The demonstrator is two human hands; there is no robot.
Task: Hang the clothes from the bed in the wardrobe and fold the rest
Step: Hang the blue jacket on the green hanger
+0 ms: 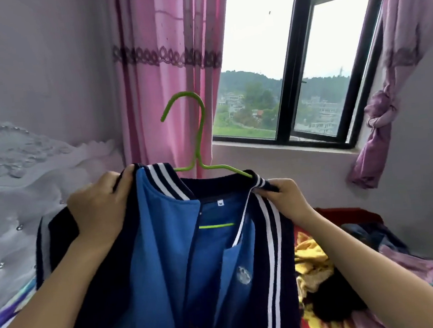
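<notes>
Jacket [165, 245], one, on one hanger [199, 129]; left hand [100, 209], right hand [287, 199], grips tight on collar.

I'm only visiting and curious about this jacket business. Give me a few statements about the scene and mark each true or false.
1. The hanger is green. True.
2. The jacket is red. False: it is blue, with navy parts and white stripes.
3. Both the left hand and the right hand grip the jacket near its collar. True.
4. The curtains are drawn shut across the window. False: the glass is uncovered. The left curtain hangs to one side and the right curtain is tied in a knot.
5. The jacket lies flat. False: it is held up, with the hanger inside it.
</notes>
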